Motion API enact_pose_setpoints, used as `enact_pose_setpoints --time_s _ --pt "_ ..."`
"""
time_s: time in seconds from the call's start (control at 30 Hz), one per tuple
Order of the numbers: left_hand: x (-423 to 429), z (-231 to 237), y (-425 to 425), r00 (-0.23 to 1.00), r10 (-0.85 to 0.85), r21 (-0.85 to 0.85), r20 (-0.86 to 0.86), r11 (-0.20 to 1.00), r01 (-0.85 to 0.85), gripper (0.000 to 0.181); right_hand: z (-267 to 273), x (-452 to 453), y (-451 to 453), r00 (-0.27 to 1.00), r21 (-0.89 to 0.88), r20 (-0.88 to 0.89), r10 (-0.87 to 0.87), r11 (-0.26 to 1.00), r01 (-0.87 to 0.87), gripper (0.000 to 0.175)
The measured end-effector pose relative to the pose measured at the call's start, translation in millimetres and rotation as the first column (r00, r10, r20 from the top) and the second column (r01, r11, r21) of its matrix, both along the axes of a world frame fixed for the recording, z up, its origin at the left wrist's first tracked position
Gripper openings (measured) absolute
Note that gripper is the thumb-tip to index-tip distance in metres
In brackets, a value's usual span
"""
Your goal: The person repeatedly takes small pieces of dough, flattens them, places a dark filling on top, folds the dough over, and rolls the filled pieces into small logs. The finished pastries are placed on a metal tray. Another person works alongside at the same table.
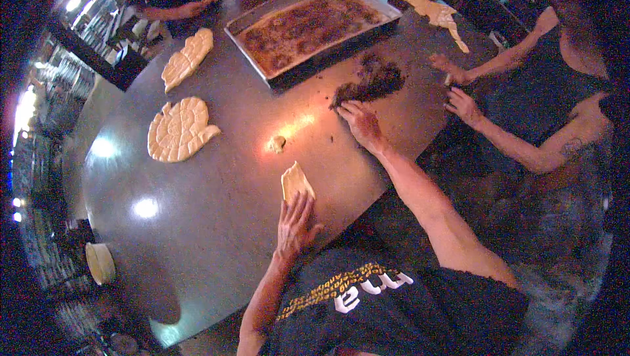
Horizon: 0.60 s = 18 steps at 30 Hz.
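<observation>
My left hand (295, 225) lies with its fingers spread on the lower end of a small flat piece of dough (295, 179) on the metal table (206, 238). Just beyond that piece sits a small lump of dough (277, 144). My right hand (362, 122) reaches further forward, its fingertips at the near edge of a dark, crumbly heap (376, 80). The fingertips are bent down, and whether they pinch any of the dark filling cannot be seen. Dark crumbs lie scattered around the heap.
A large metal baking tray (315, 36) with a browned surface stands beyond the heap. Scored dough pieces (179, 129) (189, 58) lie at the left, other dough sheets (433, 11) at the far right. A co-worker's hands (462, 105) rest at the right edge; another person's arm (182, 11) is at the far left.
</observation>
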<state>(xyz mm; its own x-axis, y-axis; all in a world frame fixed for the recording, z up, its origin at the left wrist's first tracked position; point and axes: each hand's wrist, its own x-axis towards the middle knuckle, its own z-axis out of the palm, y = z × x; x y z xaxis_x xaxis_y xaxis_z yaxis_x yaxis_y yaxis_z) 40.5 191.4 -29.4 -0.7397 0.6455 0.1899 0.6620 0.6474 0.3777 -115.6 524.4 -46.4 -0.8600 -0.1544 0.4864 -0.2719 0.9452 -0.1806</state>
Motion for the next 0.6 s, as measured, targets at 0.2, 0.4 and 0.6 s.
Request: enact_pose_setpoints --time_s 0.2,0.4,0.6 --pt "9 15 4 0.989 0.07 -0.206 0.131 0.978 -0.042 0.08 4 4 -7 0.991 -0.036 0.132 0.015 0.999 -0.01 0.026" --pt "2 10 -16 0.972 0.069 0.169 0.227 0.98 -0.109 0.067 13 6 -4 0.97 0.001 0.244 -0.016 1.0 0.016 0.025" --pt "10 3 -47 0.989 -0.005 0.155 0.146 0.988 -0.018 0.047 39 54 -62 0.978 -0.222 0.133 0.162 0.966 -0.129 0.027"
